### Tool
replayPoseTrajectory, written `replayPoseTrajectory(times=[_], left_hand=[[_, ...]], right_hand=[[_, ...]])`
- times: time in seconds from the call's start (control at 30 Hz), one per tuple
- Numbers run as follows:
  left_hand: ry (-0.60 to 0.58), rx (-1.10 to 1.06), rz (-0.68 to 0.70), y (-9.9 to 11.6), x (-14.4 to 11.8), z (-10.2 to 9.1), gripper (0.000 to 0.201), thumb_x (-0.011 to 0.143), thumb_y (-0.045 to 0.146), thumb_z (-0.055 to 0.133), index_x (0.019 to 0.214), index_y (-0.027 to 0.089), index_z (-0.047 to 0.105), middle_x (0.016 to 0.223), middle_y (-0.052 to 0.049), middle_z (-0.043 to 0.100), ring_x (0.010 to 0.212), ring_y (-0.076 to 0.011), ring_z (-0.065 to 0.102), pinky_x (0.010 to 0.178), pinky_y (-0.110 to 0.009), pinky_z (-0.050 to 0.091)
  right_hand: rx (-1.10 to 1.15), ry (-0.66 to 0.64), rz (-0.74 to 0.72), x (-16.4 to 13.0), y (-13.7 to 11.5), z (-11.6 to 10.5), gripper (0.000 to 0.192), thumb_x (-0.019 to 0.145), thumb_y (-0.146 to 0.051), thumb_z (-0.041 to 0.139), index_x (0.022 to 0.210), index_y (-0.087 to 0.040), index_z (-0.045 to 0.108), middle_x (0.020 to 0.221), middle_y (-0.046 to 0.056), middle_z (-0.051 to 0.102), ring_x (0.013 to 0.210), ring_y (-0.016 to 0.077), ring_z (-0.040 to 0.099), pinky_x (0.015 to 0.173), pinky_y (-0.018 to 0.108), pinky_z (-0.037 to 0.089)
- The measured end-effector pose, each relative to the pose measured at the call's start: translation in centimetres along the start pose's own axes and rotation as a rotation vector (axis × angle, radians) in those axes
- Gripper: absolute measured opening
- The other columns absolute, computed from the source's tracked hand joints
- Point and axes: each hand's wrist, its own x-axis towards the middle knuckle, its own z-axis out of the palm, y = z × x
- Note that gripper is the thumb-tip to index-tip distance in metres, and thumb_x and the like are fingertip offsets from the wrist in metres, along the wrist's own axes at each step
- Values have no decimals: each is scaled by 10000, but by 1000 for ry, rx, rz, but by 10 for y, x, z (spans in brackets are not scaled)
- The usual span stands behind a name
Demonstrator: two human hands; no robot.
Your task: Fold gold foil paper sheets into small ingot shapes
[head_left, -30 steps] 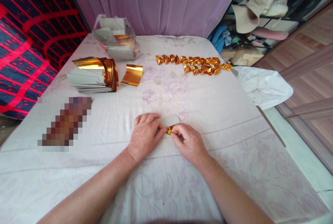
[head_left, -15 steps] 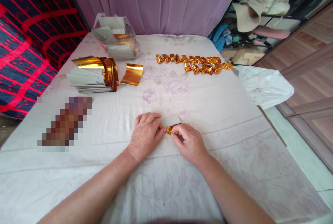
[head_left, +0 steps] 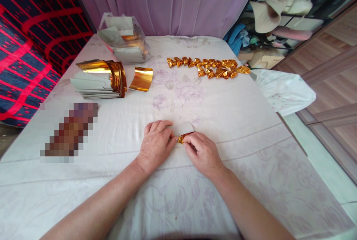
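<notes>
A sheet of gold foil paper, pale grey on its upturned back, lies on the cloth with its near edge folded over to show gold. My left hand rests at its left side, thumb and fingers closed on that end. Pinched between the thumb and fingers of my right hand is the right end of the gold fold. The parts of the sheet under my fingers are hidden. Farther off, folded gold foil pieces lie in two rows.
A fanned stack of foil sheets stands at the left, a single gold sheet beside it. Behind is a clear plastic bag of more sheets. A blurred-out object lies at the left. A white bag sits past the table's right edge.
Both hands stay at almost the same place on the foil paper. The view has shifted very slightly; nothing else has visibly moved.
</notes>
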Motion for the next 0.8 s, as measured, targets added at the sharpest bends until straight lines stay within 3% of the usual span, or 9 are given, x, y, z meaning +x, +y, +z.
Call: replayPoseTrajectory(times=[0.57,0.8], left_hand=[[-4,-12,-4,0,-1,-1,146,884,290,642,771,199,648,1189,-50,644,1092,-261,554,957,-461,394],[0,-4,2,-1,0,0,136,883,287,643,778,200,643,1187,-52,641,1093,-265,551,959,-465,394]], right_hand=[[2,-12,-53,-4,-2,-4,154,915,-146,522,865,-200,658,876,48,664,832,179,620,769,322,505],[-113,-20,-108,-5,-3,-5,181,928,-148,506,912,-180,684,887,69,667,841,199,620,776,345,510]])
